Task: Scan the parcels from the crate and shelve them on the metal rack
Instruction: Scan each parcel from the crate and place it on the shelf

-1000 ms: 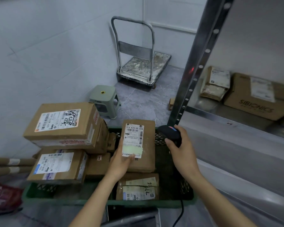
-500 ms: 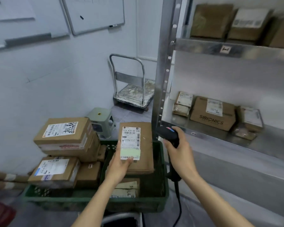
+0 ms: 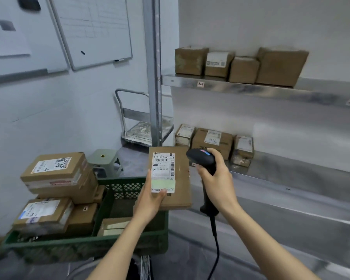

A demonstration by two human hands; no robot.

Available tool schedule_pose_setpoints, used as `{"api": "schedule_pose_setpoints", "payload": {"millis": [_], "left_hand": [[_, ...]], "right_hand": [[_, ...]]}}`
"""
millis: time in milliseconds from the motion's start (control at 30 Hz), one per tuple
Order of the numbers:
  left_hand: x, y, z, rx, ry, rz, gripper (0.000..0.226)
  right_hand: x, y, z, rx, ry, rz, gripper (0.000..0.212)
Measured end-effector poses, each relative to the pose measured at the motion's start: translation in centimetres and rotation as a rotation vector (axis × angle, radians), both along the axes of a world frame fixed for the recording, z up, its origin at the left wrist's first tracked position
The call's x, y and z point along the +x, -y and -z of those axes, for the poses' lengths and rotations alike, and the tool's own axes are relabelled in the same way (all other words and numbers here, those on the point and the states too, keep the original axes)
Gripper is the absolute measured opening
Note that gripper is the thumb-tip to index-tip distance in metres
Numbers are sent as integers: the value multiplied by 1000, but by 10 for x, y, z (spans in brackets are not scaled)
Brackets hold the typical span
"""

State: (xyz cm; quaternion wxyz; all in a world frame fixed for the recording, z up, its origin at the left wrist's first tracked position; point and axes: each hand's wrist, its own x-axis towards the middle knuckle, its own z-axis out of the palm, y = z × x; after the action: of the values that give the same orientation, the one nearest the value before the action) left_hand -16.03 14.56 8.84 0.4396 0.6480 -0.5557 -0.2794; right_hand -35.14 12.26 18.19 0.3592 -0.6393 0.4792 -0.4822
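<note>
My left hand (image 3: 150,201) grips a flat brown parcel (image 3: 181,178) from below, label side up, above the right end of the green crate (image 3: 85,245). My right hand (image 3: 218,184) grips a black corded barcode scanner (image 3: 202,158), its head just right of the parcel's top corner. Several brown parcels (image 3: 55,174) are stacked in the crate's left half, and one lies low in its middle (image 3: 113,226). The metal rack (image 3: 281,172) stands at the right, with parcels on its lower shelf (image 3: 212,140) and upper shelf (image 3: 279,67).
The rack's upright post (image 3: 153,77) rises just behind the held parcel. A hand trolley (image 3: 143,128) and a small grey-green stool (image 3: 105,160) stand on the floor behind the crate. Whiteboards (image 3: 93,31) hang on the left wall.
My view has tilted up, bringing the upper shelf into sight. Both hands have lifted the parcel and scanner higher and right, toward the rack.
</note>
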Motion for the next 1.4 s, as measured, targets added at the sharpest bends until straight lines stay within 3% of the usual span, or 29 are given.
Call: {"api": "schedule_pose_setpoints", "payload": {"millis": [167,367,800,967,1400], "left_hand": [[-38,5,-17,-24,36,58,72],[-63,19,-21,0,81,134,74],[-126,17,-35,-36,-15,371,84],[-161,16,-38,-91,49,330,82],[-259,10,-45,-140,8,297,79]], "right_hand": [[-31,-15,-15,-37,25,88,44],[-49,-35,-26,-72,34,203,44],[-89,-89,-41,-101,15,441,41],[-114,-100,-46,-116,16,459,39],[-200,-109,-55,-143,3,397,43]]}}
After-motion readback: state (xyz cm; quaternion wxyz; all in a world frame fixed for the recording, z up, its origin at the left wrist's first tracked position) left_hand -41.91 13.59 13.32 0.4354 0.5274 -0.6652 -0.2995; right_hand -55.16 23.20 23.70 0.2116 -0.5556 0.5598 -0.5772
